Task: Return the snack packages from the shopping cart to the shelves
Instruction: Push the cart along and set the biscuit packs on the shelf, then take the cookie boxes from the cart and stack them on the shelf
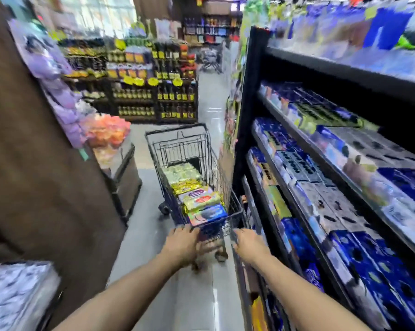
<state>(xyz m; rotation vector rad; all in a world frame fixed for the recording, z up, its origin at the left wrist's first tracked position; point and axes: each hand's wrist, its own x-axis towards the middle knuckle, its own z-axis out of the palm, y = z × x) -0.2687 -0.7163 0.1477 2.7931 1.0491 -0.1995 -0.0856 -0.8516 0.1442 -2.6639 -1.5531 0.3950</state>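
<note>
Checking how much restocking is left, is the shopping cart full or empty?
Partly full. The shopping cart holds a row of snack packages along its bottom, well below the rim; its far end looks bare.

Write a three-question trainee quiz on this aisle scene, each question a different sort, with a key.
1. True or false: the shopping cart is empty.
2. Multiple choice: the dark shelves stocked with blue packages stand on the person's A) left B) right C) behind the cart.
3. Fill in: the left hand and right hand are both at the cart's near ____.

Key
1. False: snack packages lie stacked along the cart.
2. B.
3. End, at the handle; blur hides whether the fingers are closed around it.
</note>
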